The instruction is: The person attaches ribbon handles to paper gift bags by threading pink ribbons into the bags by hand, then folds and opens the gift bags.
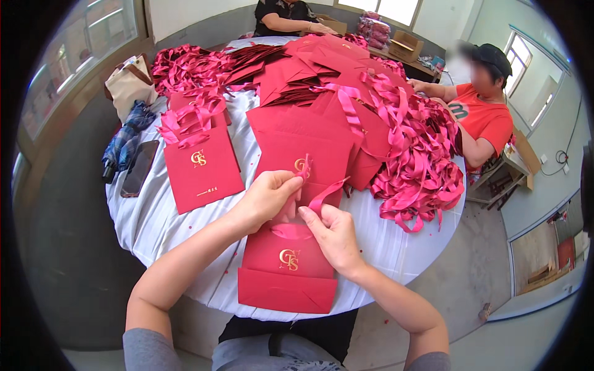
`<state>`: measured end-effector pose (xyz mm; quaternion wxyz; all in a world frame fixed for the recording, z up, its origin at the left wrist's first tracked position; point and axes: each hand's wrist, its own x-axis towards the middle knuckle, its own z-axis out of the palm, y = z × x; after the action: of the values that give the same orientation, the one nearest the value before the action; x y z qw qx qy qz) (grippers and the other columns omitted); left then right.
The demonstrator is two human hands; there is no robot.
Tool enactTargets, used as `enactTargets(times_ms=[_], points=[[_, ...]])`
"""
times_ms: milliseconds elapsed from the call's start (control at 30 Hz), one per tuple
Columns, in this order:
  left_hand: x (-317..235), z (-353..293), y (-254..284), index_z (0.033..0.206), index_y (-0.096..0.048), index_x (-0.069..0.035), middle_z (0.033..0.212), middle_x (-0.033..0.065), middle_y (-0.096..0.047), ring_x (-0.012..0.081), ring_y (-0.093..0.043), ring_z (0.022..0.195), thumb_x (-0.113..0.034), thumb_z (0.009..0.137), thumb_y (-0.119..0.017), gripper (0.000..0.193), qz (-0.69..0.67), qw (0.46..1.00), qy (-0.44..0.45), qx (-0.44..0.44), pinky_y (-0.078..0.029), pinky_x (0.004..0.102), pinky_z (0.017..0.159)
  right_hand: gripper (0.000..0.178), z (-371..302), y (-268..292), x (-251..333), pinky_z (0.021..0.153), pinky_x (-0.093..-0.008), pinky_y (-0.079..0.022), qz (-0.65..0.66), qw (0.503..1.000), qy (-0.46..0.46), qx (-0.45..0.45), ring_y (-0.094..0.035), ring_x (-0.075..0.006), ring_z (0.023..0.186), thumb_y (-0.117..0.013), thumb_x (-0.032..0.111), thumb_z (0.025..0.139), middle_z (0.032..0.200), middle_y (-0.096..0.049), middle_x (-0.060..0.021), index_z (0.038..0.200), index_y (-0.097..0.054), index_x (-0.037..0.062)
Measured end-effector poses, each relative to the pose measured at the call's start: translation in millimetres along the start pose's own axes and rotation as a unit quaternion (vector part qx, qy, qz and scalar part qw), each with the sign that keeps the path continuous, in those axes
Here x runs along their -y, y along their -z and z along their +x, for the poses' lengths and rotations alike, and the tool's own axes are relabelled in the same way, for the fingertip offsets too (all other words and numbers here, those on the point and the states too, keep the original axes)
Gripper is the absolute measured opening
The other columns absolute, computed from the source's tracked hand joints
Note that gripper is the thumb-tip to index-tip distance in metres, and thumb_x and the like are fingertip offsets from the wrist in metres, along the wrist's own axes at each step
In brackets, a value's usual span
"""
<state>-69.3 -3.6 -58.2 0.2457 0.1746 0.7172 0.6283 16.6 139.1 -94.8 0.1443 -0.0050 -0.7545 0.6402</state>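
Note:
A flat red paper gift bag [261,255] with a gold emblem lies in front of me at the table's near edge, its bottom flap folded up. Above its top edge, my left hand [270,196] pinches one end of a pink ribbon [320,199]. My right hand [336,238] grips the ribbon between thumb and fingers, a loose end sticking up past it. Both hands are closed. Beyond them spreads a stack of flat red bags [281,139]. To the left lie red bags with ribbon handles [182,179].
Heaps of pink ribbon [424,164] lie at the right and far left. A phone [140,168], folded blue umbrella [129,133] and cream bag [131,83] edge the round table's left side. One person in red [486,114] sits right; another in black [284,18] is opposite.

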Motion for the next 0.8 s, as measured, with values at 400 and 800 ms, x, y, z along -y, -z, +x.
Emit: enactTargets(times_ms=[400,800], points=[[-18.5,-33.2,-5.6,0.118,-0.052,0.0,0.107,0.0214,-0.053,0.0389,-0.056,0.096,-0.01,0.078,-0.072,0.046,0.446,0.756,-0.387,-0.282,-0.048,0.0442,0.078,0.028,6.8,22.2,19.6,0.07,-0.0264,-0.049,-0.001,0.999,0.041,-0.017,-0.062,-0.0088,0.08,-0.055,0.019,0.099,0.085,-0.071,-0.008,0.092,-0.067,-0.0051],[-44.0,-109.9,-49.3,0.145,-0.018,0.007,0.137,0.0311,-0.037,0.0412,-0.045,0.125,-0.032,0.081,-0.073,0.093,0.171,0.913,-0.371,0.013,-0.037,0.0446,0.103,0.036,-34.6,38.1,136.1,0.067,-0.0257,-0.05,0.124,0.989,0.044,0.065,-0.063,-0.0141,0.071,-0.042,0.023,0.103,0.096,-0.064,-0.0118,0.109,-0.063,-0.0058]])
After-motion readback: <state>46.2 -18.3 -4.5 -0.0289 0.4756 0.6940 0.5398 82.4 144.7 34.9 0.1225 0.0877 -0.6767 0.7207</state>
